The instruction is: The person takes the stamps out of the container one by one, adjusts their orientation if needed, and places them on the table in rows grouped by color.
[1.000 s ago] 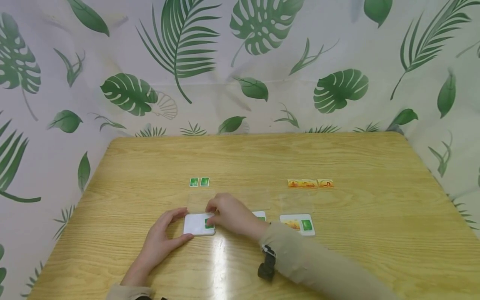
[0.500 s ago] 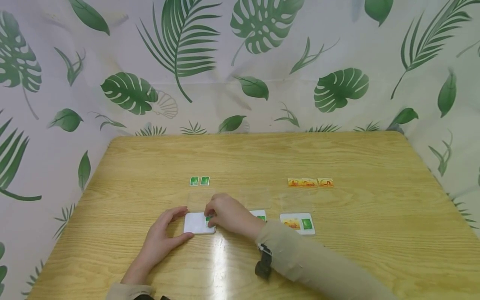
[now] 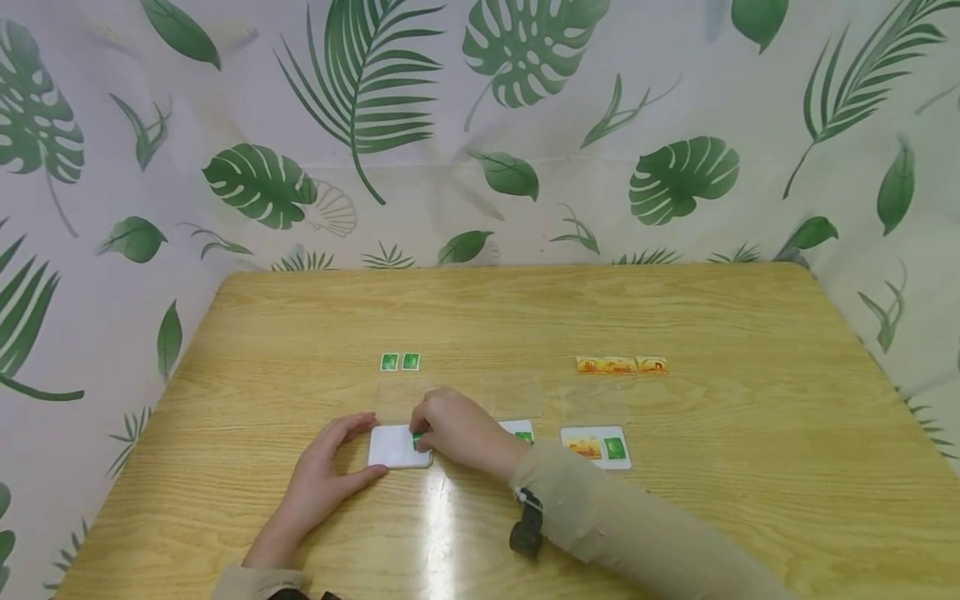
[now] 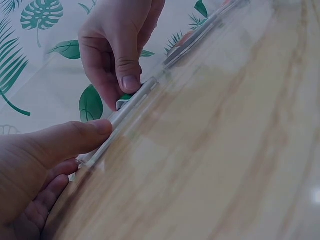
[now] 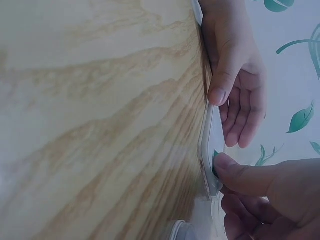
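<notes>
My left hand (image 3: 318,471) holds a flat white case (image 3: 390,448) at its left end, with the thumb on the near edge and the fingers at the far edge. At the case's right end my right hand (image 3: 461,429) pinches a small green stamp with a white border (image 4: 125,97) between thumb and forefinger. The fingers cover much of the stamp, which sits right at the case's surface. In the right wrist view the left thumb presses the rim of the case (image 5: 207,142).
Another white case (image 3: 517,427) is half hidden by the right arm. A third case (image 3: 594,433) bears an orange stamp (image 3: 585,447) and a green one (image 3: 615,448). Clear sheets (image 3: 510,396) lie behind the cases. Farther back are two green stamps (image 3: 389,362) and orange stamps (image 3: 618,365).
My right hand has shifted slightly left, and its fingers cover more of the green stamp. The left hand and the white case have stayed in place.
</notes>
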Available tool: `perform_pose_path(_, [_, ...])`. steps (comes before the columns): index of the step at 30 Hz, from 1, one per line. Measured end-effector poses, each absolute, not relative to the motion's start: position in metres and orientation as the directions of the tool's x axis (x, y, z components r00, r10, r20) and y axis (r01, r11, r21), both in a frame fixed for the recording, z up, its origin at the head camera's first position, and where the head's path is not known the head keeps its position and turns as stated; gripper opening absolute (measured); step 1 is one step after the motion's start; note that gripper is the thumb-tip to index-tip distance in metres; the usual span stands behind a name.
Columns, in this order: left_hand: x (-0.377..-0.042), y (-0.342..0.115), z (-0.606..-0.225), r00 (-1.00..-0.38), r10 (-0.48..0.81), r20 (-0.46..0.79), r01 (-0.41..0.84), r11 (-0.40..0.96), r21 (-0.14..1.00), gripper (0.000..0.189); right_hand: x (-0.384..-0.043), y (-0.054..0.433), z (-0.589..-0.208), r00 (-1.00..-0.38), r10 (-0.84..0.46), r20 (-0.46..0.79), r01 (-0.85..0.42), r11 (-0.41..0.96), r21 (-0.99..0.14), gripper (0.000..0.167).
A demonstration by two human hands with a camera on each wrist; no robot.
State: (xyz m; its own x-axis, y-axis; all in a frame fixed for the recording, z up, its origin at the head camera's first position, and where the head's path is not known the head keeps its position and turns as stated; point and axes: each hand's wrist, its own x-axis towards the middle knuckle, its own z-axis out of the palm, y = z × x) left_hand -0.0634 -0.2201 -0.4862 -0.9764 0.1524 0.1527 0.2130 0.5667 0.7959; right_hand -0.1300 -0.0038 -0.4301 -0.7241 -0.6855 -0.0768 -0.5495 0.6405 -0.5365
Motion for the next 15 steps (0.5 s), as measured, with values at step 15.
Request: perform_pose_path(15, [-0.064,-0.22,-0.486,-0.97,0.163,0.183,0.244,0.566,0.788,0.066,-0.153,0.0,-0.421,-0.777,-0.624,-0.087,-0.469,0.665,-0.582,0.012])
